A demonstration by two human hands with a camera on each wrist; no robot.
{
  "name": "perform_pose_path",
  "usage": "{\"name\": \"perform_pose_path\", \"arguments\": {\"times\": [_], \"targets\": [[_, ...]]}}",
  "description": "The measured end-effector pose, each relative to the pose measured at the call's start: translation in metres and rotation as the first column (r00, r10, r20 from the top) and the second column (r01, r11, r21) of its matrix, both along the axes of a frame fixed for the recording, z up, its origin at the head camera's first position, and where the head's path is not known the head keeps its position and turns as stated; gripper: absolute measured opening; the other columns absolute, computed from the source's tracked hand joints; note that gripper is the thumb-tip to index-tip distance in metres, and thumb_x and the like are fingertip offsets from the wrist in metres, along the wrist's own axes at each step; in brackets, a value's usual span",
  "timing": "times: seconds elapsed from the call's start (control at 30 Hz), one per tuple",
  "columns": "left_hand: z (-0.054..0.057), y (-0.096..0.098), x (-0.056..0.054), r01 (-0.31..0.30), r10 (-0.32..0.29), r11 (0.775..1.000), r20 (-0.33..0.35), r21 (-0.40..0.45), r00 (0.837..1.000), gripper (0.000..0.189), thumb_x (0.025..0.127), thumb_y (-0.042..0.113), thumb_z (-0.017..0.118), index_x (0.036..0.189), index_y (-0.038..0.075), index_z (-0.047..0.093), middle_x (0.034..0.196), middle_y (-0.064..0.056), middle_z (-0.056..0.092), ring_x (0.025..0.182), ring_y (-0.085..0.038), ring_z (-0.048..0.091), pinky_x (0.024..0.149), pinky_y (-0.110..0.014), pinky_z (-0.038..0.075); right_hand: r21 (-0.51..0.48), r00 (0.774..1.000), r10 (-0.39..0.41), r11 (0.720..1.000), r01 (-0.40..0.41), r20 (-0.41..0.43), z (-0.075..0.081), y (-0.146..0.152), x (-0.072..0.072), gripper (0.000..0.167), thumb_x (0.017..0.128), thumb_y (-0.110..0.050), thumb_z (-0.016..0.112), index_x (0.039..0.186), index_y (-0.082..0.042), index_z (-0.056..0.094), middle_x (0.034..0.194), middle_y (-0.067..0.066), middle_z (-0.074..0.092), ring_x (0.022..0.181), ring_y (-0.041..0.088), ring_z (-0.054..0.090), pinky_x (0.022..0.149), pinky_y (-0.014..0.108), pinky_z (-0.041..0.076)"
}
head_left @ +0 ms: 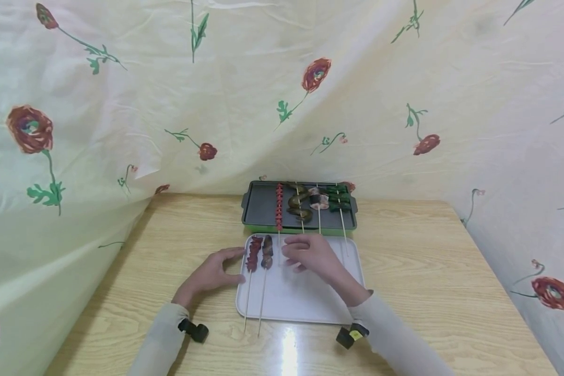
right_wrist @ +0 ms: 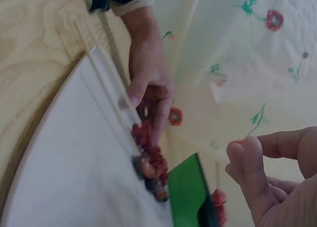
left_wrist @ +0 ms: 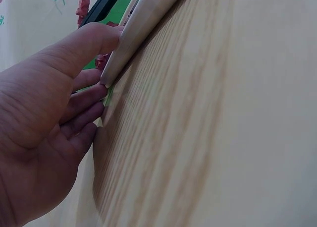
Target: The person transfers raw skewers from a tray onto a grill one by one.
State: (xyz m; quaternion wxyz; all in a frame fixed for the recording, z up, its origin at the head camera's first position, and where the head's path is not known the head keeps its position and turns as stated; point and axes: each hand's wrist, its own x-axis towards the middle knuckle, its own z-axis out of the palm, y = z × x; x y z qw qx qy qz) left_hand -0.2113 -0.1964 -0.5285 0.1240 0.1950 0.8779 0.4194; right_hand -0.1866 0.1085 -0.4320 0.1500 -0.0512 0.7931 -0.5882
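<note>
My left hand (head_left: 213, 270) is at the left edge of a white tray (head_left: 310, 303), thumb and fingertips touching its rim, fingers spread around that edge. Beside it on the tray lie a red meat-like skewer (head_left: 254, 253) and a skewer of dark and pinkish pieces (head_left: 267, 253), sticks toward me. Over the tray's far part my right hand (head_left: 312, 257) bends its fingers, thumb tip meeting the fingertips in the right wrist view. Nothing shows between them. Those fingertips are close beside the stick of a skewer of small red pieces (head_left: 279, 207).
A dark grill pan (head_left: 260, 209) with green sides stands behind the tray. It also carries a brownish curled skewer (head_left: 301, 215), a pink-and-black one (head_left: 318, 201) and a dark green leafy one (head_left: 339, 201). Sticks overhang the tray. Flowered cloth (head_left: 244, 104) hangs behind the wooden table (head_left: 418, 261).
</note>
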Motion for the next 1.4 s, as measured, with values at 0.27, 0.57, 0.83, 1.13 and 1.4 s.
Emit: {"name": "perform_pose_path", "arguments": {"times": [0.27, 0.57, 0.83, 1.13, 1.4], "targets": [[0.001, 0.0, 0.001, 0.007, -0.007, 1.0, -0.012, 0.003, 1.0, 0.077, 0.082, 0.039, 0.085, 0.149, 0.016, 0.054, 0.156, -0.005, 0.048, 0.147, -0.03, 0.04, 0.123, -0.049, 0.032, 0.018, 0.994, 0.01, 1.0, -0.008, -0.107, 0.009, 0.004, 0.034, 0.035, 0.094, -0.022, 0.074, 0.125, -0.005, 0.07, 0.112, 0.011, 0.075, 0.084, 0.026, 0.075, 0.064, 0.034, 0.065], [0.002, 0.0, 0.002, -0.008, 0.008, 1.0, -0.007, 0.002, 1.0, 0.078, 0.081, 0.039, 0.086, 0.148, 0.016, 0.055, 0.156, -0.004, 0.048, 0.147, -0.03, 0.04, 0.123, -0.049, 0.031, -0.024, 0.991, 0.081, 0.996, -0.084, -0.105, -0.013, -0.004, 0.065, 0.04, 0.093, -0.022, 0.075, 0.126, -0.001, 0.069, 0.106, 0.011, 0.076, 0.081, 0.036, 0.073, 0.059, 0.035, 0.064], [0.004, 0.0, 0.002, 0.009, -0.008, 1.0, -0.03, 0.014, 1.0, 0.077, 0.082, 0.037, 0.086, 0.148, 0.013, 0.055, 0.155, -0.007, 0.05, 0.146, -0.032, 0.042, 0.123, -0.05, 0.032, -0.073, 0.993, 0.1, 0.992, -0.105, -0.068, -0.04, -0.014, 0.08, 0.041, 0.091, -0.018, 0.075, 0.124, 0.005, 0.068, 0.103, 0.015, 0.076, 0.076, 0.032, 0.074, 0.057, 0.036, 0.064], [0.003, 0.001, 0.001, 0.02, -0.02, 1.0, -0.048, 0.007, 0.999, 0.075, 0.083, 0.035, 0.085, 0.148, 0.012, 0.055, 0.155, -0.008, 0.05, 0.145, -0.033, 0.042, 0.123, -0.051, 0.032, -0.036, 0.993, 0.115, 0.993, -0.116, -0.039, -0.06, -0.027, 0.095, 0.038, 0.091, -0.021, 0.075, 0.121, 0.001, 0.07, 0.096, 0.006, 0.076, 0.079, 0.02, 0.074, 0.07, 0.029, 0.063], [0.003, 0.001, 0.002, 0.028, -0.027, 0.999, -0.053, 0.018, 0.998, 0.076, 0.082, 0.035, 0.085, 0.148, 0.012, 0.055, 0.155, -0.008, 0.05, 0.145, -0.034, 0.042, 0.123, -0.051, 0.032, -0.143, 0.991, 0.12, 0.984, -0.111, 0.061, -0.071, -0.036, 0.099, 0.044, 0.09, -0.013, 0.075, 0.125, 0.012, 0.063, 0.085, 0.012, 0.075, 0.06, 0.024, 0.07, 0.054, 0.034, 0.063]]}}
